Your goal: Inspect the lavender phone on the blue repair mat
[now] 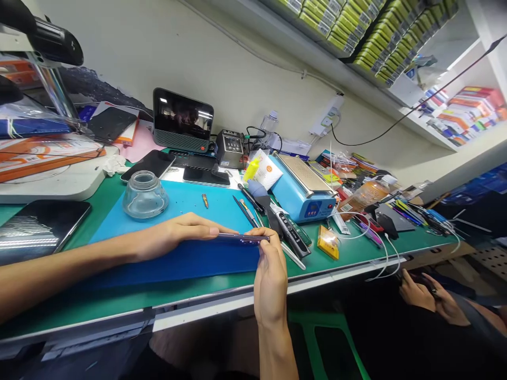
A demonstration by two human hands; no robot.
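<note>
Between my two hands is a thin dark smartphone (243, 238), seen edge-on above the blue mat (190, 198). My left hand (180, 235) pinches its left end, with the thumb along the near edge. Fingers of my right hand (271, 264) are closed around the opposite end. The phone's faces are turned out of sight. On the mat beyond lie a small gold-coloured part (205, 200) and a pair of black tweezers (244, 211). A round glass jar (145, 198) stands past my left forearm.
Right of the mat are a blue heating plate machine (304, 187), a black and grey handheld tool (291, 232) and a small yellow box (328, 241). Another phone (43, 229) lies at the left. A black-framed screen (182, 120) stands by the wall. Another person's hands (433, 298) show at the lower right.
</note>
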